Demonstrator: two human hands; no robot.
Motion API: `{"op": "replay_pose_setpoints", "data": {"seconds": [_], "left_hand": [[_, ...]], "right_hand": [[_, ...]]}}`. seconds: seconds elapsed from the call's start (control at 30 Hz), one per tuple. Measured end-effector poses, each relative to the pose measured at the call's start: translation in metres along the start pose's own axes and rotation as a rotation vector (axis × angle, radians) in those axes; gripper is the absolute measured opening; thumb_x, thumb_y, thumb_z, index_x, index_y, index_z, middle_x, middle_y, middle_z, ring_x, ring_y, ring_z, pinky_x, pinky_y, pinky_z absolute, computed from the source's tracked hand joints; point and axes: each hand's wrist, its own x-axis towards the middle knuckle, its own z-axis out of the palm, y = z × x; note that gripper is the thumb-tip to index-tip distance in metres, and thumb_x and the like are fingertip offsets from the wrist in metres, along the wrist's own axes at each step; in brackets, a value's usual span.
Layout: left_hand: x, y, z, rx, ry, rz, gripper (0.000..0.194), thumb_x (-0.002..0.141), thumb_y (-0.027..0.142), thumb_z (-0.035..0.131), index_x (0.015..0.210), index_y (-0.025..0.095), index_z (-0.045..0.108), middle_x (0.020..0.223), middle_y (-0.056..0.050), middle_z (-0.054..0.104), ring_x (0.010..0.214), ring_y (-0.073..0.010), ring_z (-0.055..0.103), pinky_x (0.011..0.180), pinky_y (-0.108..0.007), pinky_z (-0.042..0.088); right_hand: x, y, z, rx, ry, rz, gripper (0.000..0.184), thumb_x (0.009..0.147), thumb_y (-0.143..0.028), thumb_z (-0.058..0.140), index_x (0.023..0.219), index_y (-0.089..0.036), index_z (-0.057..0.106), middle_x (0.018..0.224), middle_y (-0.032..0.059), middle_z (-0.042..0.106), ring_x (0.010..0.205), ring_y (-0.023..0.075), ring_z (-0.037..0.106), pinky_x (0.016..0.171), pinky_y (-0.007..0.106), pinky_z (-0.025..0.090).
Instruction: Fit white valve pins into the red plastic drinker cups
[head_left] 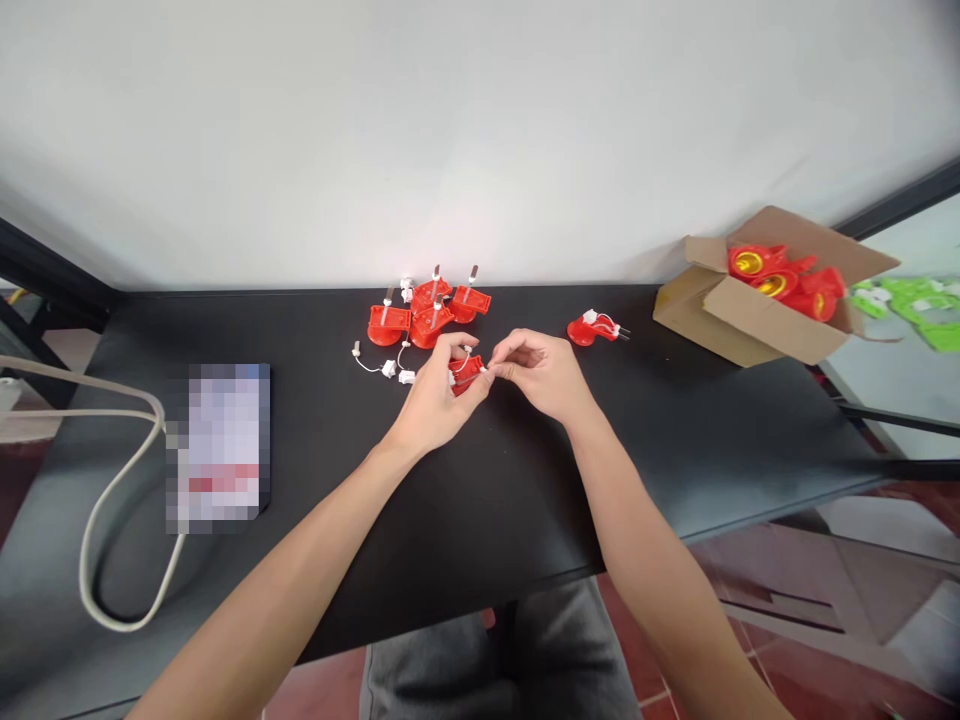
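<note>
My left hand (435, 400) is closed around a red plastic housing (466, 370) with thin white wire on it, just above the black table. At the housing's right end, my right hand (546, 375) pinches a small white piece (484, 370) between thumb and fingertips; its exact kind is too small to tell. Behind my left hand sit several similar red housings (390, 322) with white fittings and metal tabs sticking up. White wired connectors (388, 369) lie to the left of that hand. Farther right is a separate red housing (581, 330) with white wire and two prongs.
An open cardboard box (705, 310) holding red parts with gold-coloured insides (772, 285) stands at the back right. Bright green parts (922, 310) are beyond it. On the left lie a blurred-out flat device (225, 430) and a looped pale cable (86, 560). A white wall (480, 140) rises behind the table.
</note>
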Motion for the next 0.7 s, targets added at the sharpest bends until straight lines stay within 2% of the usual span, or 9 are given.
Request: {"op": "replay_pose_setpoints", "data": {"seconds": [0.3, 0.5, 0.7], "left_hand": [[-0.0006, 0.0, 0.0005, -0.008, -0.002, 0.02, 0.028, 0.094, 0.028, 0.06, 0.12, 0.024, 0.05, 0.106, -0.003, 0.059, 0.1, -0.0154, 0.059, 0.081, -0.028, 0.054], [-0.0008, 0.0026, 0.0002, -0.041, -0.004, 0.037, 0.029, 0.095, 0.026, 0.057, 0.122, 0.023, 0.047, 0.1, -0.003, 0.055, 0.091, -0.0142, 0.056, 0.074, -0.025, 0.052], [0.0009, 0.0001, -0.0013, -0.063, -0.023, 0.06, 0.031, 0.094, 0.025, 0.058, 0.122, 0.023, 0.047, 0.1, -0.002, 0.051, 0.093, -0.0137, 0.054, 0.08, -0.026, 0.05]], "right_hand": [[-0.0031, -0.0059, 0.0001, -0.101, 0.026, -0.051, 0.011, 0.078, -0.019, 0.075, 0.072, -0.022, 0.066, 0.078, -0.0004, 0.065, 0.078, 0.0175, 0.062, 0.079, 0.036, 0.051], [-0.0052, -0.009, 0.0004, -0.169, 0.03, -0.086, 0.01, 0.079, -0.017, 0.072, 0.073, -0.022, 0.067, 0.079, 0.0002, 0.065, 0.079, 0.0181, 0.061, 0.076, 0.036, 0.049], [-0.0055, -0.0105, -0.0016, -0.22, 0.016, -0.104, 0.009, 0.081, -0.018, 0.072, 0.074, -0.022, 0.069, 0.081, 0.0006, 0.066, 0.081, 0.0184, 0.061, 0.077, 0.036, 0.049]]}}
